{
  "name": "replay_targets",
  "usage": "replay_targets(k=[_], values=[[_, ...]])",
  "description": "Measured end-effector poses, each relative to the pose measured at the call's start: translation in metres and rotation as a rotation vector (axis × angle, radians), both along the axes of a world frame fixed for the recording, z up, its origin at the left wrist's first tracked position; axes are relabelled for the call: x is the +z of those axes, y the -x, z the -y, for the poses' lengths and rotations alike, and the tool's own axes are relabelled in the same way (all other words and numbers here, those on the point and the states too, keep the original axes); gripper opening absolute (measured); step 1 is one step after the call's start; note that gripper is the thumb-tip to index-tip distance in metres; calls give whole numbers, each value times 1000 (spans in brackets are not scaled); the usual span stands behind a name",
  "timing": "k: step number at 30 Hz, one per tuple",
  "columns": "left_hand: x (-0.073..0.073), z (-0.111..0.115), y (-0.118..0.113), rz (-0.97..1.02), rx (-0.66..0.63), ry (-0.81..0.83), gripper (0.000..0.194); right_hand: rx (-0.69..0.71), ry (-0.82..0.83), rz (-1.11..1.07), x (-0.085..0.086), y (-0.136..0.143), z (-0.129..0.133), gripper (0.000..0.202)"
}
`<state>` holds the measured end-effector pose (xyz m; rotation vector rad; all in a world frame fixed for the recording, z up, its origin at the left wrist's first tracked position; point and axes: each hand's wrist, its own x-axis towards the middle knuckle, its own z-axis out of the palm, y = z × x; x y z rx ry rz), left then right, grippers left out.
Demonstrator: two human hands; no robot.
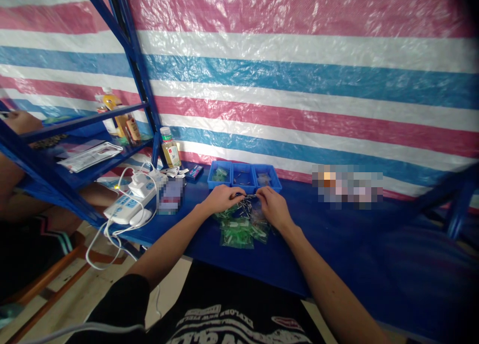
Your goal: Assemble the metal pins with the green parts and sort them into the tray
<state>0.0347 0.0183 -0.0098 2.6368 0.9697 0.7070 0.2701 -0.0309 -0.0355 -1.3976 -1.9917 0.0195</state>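
My left hand (pixel 223 199) and my right hand (pixel 275 207) meet over the middle of the blue table, fingers pinched. Between their fingertips is a small thin metal piece (pixel 250 196), too small to name more exactly. Beneath it, several loose slim metal pieces (pixel 245 208) lie in a heap. Small clear bags with green contents (pixel 237 234) rest just in front of the heap, nearer to me. Behind my hands stand three joined blue trays: the left tray (pixel 210 183) holds greenish bags, the middle tray (pixel 243 185) a few metal pieces, the right tray (pixel 276 185) clear bags.
At the left are a white power strip (pixel 119 209) with tangled cables, a bottle (pixel 170 148) and a small dark box (pixel 194 172). A blue metal frame (pixel 144 84) rises beside them. Another person's arm (pixel 15 134) shows far left. Blurred items (pixel 346 184) sit back right.
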Motion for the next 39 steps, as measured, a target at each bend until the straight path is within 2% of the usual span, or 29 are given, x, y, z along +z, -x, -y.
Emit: replay_targets(k=[5,21,39], values=[[1,1,1,-23,-39,-2,28,112,-8,-84,0,8,4,21],[4,5,-1,37,-73,-28,22,203,20,-159,-3,13,6,19],[7,8,-3,23,-90,-20,25,193,-18,-113,-3,15,8,18]])
